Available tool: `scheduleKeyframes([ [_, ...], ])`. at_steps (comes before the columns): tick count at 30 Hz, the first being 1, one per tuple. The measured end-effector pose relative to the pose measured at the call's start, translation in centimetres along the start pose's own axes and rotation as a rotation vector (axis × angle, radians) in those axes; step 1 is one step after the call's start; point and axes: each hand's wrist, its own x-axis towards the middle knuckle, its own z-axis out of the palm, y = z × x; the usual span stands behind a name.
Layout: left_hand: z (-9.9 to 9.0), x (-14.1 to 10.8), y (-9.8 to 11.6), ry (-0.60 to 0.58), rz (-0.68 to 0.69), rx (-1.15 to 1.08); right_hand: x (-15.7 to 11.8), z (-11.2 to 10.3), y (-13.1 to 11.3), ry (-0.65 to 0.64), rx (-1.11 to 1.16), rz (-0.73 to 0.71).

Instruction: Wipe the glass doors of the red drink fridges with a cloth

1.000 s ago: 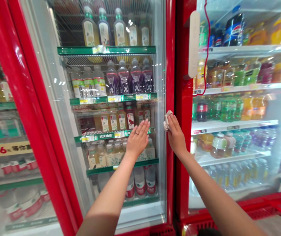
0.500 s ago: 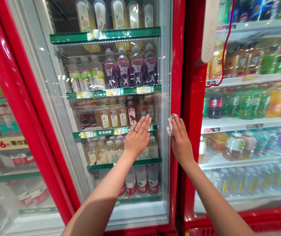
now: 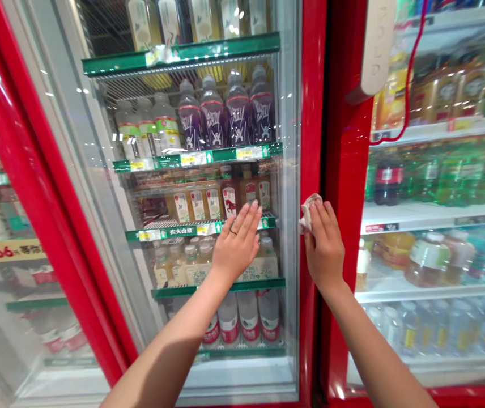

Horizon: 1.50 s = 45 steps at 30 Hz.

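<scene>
My left hand [image 3: 237, 241] lies flat against the glass door [image 3: 287, 317] of a drinks fridge, fingers together and stretched out, a ring on one finger. Behind the glass at that height stand juice bottles [image 3: 198, 205] on a green-edged shelf. To the right, my right hand [image 3: 326, 246] presses a crumpled whitish cloth [image 3: 306, 218] to the red door frame [image 3: 311, 113] beside the glass. Its fingers lie over the cloth and hide part of it.
At right, another fridge with a red frame [image 3: 353, 147] holds several rows of bottles. A pale handle [image 3: 377, 48] and a red cord [image 3: 408, 85] hang at its upper left. On the left stands a further red door frame [image 3: 51, 187].
The view has shifted slightly, so the fridges on the right sit further right. My right hand and the cloth have moved a little rightward along with the frame. My left hand stays flat on the glass.
</scene>
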Motion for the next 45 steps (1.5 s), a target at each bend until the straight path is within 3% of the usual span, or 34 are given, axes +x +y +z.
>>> scheduleKeyframes([
  [4, -0.1, -0.4, -0.2, 0.011, 0.054, -0.002, 0.6, 0.1, -0.6, -0.051, 0.056, -0.058],
  [8, 0.1, -0.8, -0.2, 0.001, 0.093, -0.010, 1.9, 0.1, -0.3, -0.047, 0.072, -0.013],
  [14, 0.0, -1.9, 0.3, -0.036, 0.101, -0.025, -0.8, 0.2, -1.7, -0.062, 0.076, -0.028],
  [19, 0.0, -2.4, 0.5, -0.028, 0.099, -0.039, 0.3, 0.1, -0.7, -0.131, 0.072, -0.116],
  [24, 0.2, -2.4, 0.6, -0.028, 0.083, -0.068, -0.9, -0.4, -0.1, -0.070, 0.051, -0.047],
  [28, 0.2, -2.4, 0.6, -0.045, 0.077, -0.103, -2.5, -0.5, -0.9, -0.112, 0.053, -0.031],
  [34, 0.3, -2.3, 0.7, 0.036, 0.077, -0.076, 0.8, -0.1, 0.4, -0.099, 0.108, -0.048],
  [41, 0.2, -2.4, 0.6, -0.012, 0.067, -0.118, -1.7, 0.2, -1.2, -0.056, 0.111, 0.018],
  [45, 0.1, -2.4, 0.6, -0.077, 0.043, -0.159, 0.1, 0.4, -0.4, -0.150, 0.123, -0.020],
])
